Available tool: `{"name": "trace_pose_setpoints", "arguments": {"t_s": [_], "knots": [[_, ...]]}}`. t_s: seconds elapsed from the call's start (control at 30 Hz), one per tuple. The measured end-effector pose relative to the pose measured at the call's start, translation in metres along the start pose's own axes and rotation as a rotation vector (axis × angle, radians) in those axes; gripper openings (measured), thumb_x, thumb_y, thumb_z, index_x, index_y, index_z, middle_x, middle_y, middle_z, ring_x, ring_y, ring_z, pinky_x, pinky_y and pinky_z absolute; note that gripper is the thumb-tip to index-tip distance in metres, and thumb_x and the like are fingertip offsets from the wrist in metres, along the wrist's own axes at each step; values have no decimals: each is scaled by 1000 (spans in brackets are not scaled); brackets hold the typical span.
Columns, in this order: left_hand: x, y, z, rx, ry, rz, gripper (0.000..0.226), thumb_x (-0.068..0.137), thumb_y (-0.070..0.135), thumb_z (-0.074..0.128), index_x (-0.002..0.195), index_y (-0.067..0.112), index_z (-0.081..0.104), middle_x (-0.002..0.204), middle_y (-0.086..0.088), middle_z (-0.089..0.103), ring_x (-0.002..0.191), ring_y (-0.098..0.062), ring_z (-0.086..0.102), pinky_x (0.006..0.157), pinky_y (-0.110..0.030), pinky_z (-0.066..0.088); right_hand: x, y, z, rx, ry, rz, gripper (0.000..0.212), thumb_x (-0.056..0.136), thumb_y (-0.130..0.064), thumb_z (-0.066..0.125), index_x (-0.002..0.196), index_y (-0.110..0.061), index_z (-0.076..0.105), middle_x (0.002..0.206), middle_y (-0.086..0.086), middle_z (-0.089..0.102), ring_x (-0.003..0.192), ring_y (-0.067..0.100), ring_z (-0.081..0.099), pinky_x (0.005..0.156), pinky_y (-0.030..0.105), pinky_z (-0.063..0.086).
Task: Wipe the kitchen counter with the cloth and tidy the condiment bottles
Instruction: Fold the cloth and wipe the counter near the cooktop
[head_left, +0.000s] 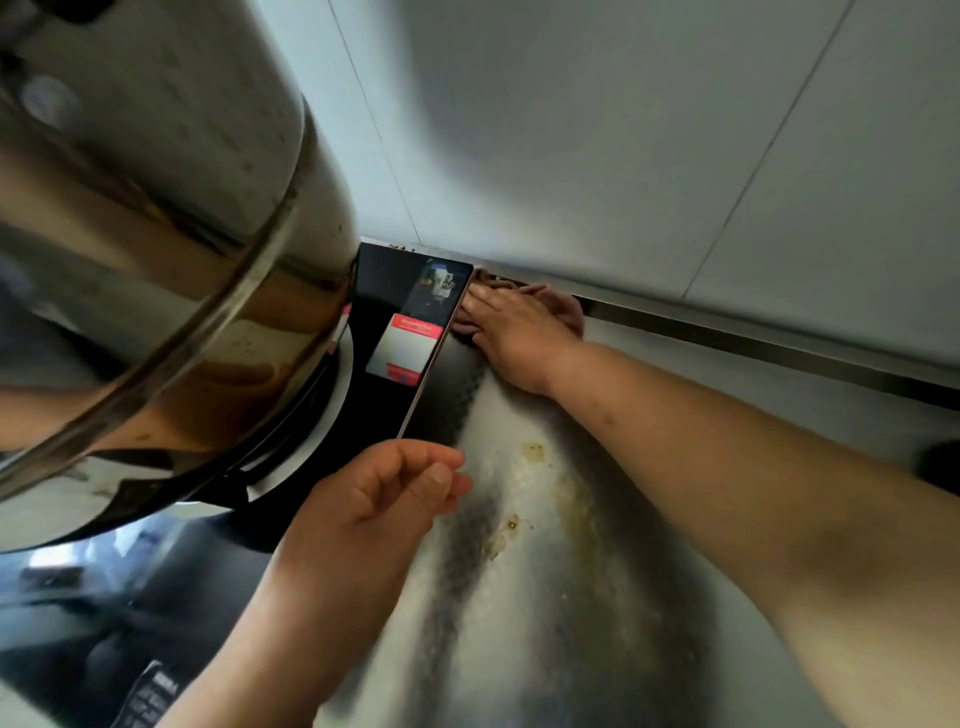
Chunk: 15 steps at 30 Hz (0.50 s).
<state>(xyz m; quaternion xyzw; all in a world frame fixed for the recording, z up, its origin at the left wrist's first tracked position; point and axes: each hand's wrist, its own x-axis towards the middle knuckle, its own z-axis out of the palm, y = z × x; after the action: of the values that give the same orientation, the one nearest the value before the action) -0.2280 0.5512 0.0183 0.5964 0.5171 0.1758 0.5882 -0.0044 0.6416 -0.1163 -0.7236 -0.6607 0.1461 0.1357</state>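
Note:
My right hand (511, 332) reaches to the back of the steel counter (550, 582) and presses a brownish cloth (569, 306) flat against the corner by the wall, next to the black induction cooker (410, 332). The cloth is mostly hidden under the hand. My left hand (379, 499) rests at the cooker's front right corner with fingers loosely curled and nothing visibly in it. Brown stains (535, 452) mark the counter between the two hands. No condiment bottles are in view.
A large shiny steel pot (156, 234) sits on the cooker and fills the left of the view. A red and white sticker (405, 345) is on the cooker top. White wall panels (623, 130) rise behind the counter.

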Motion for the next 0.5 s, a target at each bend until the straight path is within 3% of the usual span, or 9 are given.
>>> {"name": "trace_pose_setpoints", "arguments": {"t_s": [0.13, 0.23, 0.33, 0.4, 0.5], "knots": [[-2, 3, 6, 4, 13, -24, 16, 89, 9, 56, 91, 17, 70, 83, -1, 76, 80, -13, 70, 83, -33, 52, 7, -19, 6, 96, 4, 48, 51, 97, -14, 42, 148, -21, 35, 157, -1, 30, 142, 23, 28, 116, 35, 20], [-5, 9, 9, 18, 4, -33, 17, 90, 9, 55, 92, 18, 69, 83, 0, 76, 81, -13, 70, 85, -35, 51, -20, -27, 6, 178, 10, -126, 48, 96, -7, 47, 142, -20, 47, 152, -2, 40, 141, 19, 33, 116, 32, 23], [-6, 13, 12, 16, -3, -40, 16, 91, 8, 54, 93, 16, 69, 83, -1, 76, 79, -12, 69, 84, -36, 51, -71, -37, 17, 248, -6, -326, 43, 94, -5, 54, 136, -10, 53, 143, 8, 52, 136, 24, 43, 115, 24, 20], [-8, 16, 15, 25, -13, -37, 16, 91, 9, 54, 92, 16, 69, 83, -1, 76, 78, -11, 69, 84, -35, 51, -81, -25, 15, 179, -5, -349, 43, 93, -16, 57, 136, -10, 54, 141, 8, 54, 135, 25, 44, 115, 28, 23], [-10, 15, 19, 46, -31, -27, 16, 91, 10, 54, 92, 17, 69, 84, 0, 76, 78, -10, 70, 82, -33, 52, -57, 13, -5, -63, -37, -120, 55, 95, -46, 45, 146, -26, 40, 155, -3, 35, 144, 19, 27, 118, 36, 19]]}}
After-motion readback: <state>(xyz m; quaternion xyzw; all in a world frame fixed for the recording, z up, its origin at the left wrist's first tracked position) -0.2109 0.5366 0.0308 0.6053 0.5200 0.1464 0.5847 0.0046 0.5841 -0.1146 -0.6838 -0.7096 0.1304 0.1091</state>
